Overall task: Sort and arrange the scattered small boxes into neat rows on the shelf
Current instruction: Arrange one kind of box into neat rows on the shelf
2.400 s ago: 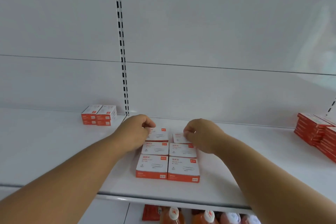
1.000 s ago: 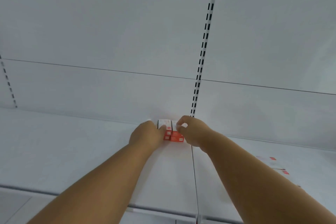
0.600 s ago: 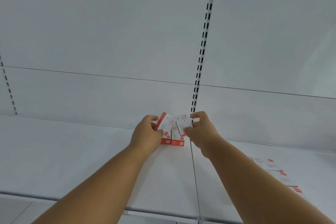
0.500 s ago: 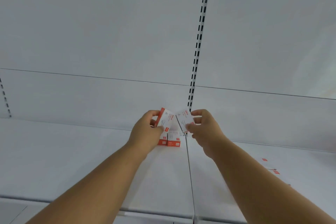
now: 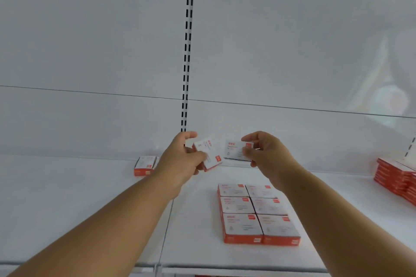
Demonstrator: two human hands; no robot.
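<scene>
We hold two small boxes above the shelf (image 5: 90,209), our left hand (image 5: 182,162) gripping a tilted box (image 5: 209,153), our right hand (image 5: 265,153) pinching another box (image 5: 235,150), a six-box block (image 5: 254,211) near the front edge, a box pair (image 5: 145,165) at the back edge, red stacks (image 5: 396,177) toward the right end

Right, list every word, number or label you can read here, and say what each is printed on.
No text can be read.
Box in the left hand: red and grey print, blurred.
Box in the right hand: red heading and grey lines, blurred.
Six arranged boxes: print too small.
Boxes by the back wall: blurred.
Red stack at the right: no print made out.
</scene>
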